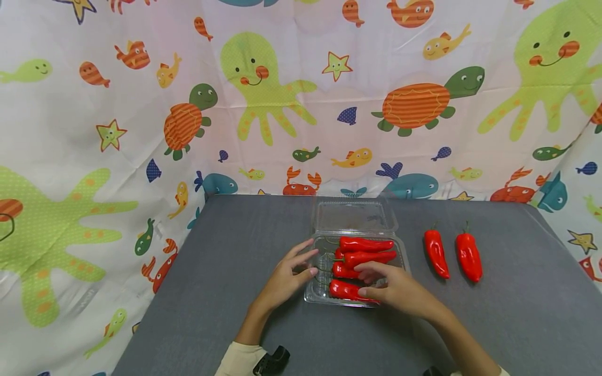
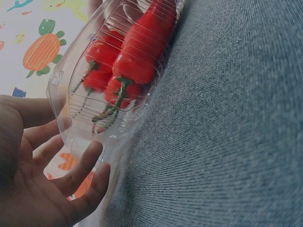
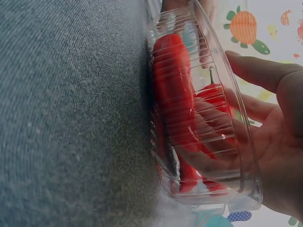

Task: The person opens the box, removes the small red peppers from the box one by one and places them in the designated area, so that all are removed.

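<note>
A clear plastic clamshell box lies open on the grey table, its lid folded back on the far side. Several red peppers with green stems lie crosswise inside. My left hand rests at the box's left edge, fingers spread and touching the plastic. Over the right part of the box is my right hand, its fingers reaching in among the peppers near the front pepper. In the right wrist view, those fingers extend inside behind the clear wall, beside a red pepper; no firm grip shows.
Two more red peppers, a left one and a right one, lie on the grey table to the right of the box. A white curtain printed with sea animals hangs behind the table and along its sides.
</note>
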The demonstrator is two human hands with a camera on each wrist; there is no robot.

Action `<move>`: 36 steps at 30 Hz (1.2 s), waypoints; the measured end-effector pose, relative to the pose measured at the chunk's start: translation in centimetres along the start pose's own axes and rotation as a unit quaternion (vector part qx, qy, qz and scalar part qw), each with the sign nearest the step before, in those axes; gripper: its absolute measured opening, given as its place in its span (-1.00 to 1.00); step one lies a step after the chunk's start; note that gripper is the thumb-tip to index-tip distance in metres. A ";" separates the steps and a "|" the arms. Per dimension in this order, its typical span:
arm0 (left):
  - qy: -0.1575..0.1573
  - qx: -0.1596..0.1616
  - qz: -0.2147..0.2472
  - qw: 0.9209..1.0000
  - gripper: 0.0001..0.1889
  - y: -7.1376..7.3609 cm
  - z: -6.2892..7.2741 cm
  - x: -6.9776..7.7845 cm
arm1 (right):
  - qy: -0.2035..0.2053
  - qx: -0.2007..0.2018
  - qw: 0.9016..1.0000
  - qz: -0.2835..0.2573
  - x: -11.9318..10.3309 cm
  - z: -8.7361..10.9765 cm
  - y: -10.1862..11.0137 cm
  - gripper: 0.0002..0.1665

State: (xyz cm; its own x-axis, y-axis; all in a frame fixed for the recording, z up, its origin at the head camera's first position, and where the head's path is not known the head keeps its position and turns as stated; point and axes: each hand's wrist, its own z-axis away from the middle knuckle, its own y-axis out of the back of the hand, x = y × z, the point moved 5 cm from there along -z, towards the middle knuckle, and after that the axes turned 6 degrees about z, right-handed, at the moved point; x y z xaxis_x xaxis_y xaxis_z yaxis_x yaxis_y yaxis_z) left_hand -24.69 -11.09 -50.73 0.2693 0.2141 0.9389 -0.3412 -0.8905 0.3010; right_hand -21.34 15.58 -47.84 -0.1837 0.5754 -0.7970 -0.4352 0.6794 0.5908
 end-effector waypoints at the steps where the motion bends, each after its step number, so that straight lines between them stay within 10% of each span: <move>1: 0.001 -0.001 0.000 1.000 -0.46 0.0 0.0 0.0 | 0.000 -0.002 1.000 0.003 0.0 -0.1 -0.1 -0.32; 36: -0.002 -0.004 0.009 1.000 -0.44 0.0 -0.1 0.0 | 0.005 -0.028 0.998 0.051 0.0 -1.0 -0.7 -0.48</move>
State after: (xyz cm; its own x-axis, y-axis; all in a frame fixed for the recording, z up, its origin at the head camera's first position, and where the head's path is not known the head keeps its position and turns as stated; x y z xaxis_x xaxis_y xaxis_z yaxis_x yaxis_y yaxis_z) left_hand -24.77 -11.01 -50.71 0.2662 0.1977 0.9434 -0.3525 -0.8910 0.2862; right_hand -21.88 14.68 -48.37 -0.2375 0.6355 -0.7347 -0.4618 0.5915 0.6609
